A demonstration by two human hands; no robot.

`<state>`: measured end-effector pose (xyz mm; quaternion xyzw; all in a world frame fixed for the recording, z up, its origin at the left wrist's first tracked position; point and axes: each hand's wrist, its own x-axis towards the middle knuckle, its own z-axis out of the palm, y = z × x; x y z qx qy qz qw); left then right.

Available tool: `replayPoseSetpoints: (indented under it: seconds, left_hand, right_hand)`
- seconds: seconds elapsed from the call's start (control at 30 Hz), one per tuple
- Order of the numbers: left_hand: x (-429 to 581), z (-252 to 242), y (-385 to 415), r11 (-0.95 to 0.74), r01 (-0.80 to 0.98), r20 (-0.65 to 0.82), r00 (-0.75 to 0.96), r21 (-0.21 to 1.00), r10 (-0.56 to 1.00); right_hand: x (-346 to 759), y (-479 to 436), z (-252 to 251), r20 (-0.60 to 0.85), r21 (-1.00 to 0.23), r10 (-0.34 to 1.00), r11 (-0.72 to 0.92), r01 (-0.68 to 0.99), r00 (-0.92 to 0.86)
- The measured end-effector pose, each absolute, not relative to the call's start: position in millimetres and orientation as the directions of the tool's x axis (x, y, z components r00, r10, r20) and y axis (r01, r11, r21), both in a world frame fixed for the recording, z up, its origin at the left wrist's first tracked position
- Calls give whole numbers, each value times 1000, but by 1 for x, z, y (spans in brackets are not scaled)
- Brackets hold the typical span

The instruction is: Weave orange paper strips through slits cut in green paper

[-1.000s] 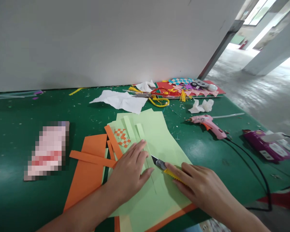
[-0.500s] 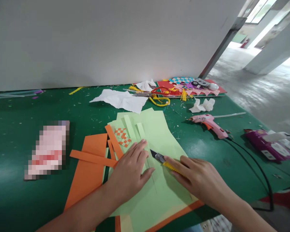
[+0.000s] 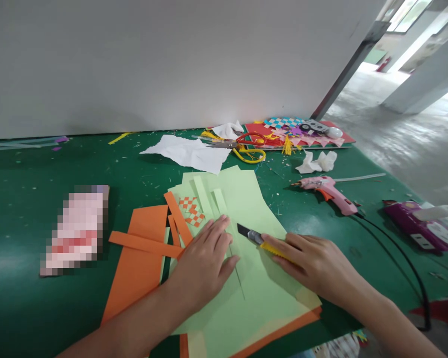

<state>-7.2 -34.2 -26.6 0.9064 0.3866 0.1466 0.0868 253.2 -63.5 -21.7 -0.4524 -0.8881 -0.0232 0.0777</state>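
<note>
My left hand lies flat on a light green paper sheet, its fingers stretched over cut green strips. A thin dark cut line runs down the sheet beside my thumb. In my right hand is a utility knife with a yellow handle and a dark blade, which points left above the green paper. Orange paper strips and two small orange-and-green woven checkered pieces lie by my left fingers. An orange sheet sits left of my left hand.
Behind the paper are a torn white paper and red-and-yellow scissors. A pink glue gun with a black cord and a purple power strip are at the right. A pixelated pinkish item lies left. A grey panel borders the table's back.
My right hand has moved slightly right with the utility knife, and the blade is farther from my left fingers. My left hand stays in place on the paper. The view has shifted slightly.
</note>
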Motion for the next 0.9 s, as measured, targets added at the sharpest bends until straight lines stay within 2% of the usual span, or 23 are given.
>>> replayPoseSetpoints:
  seconds: [0.17,0.4,0.9]
  left_hand:
    - [-7,-26,-34,-683,679,198,655,270,729]
    - [-6,-24,-34,-681,685,180,659,258,731]
    - [-8,-25,-35,-682,689,191,655,246,731]
  right_hand:
    - [267,-76,-18,123,-71,742,669,740,-659]
    - [279,-88,-7,49,-135,716,695,706,-696]
    - [285,-95,-4,7,-132,703,706,696,-711]
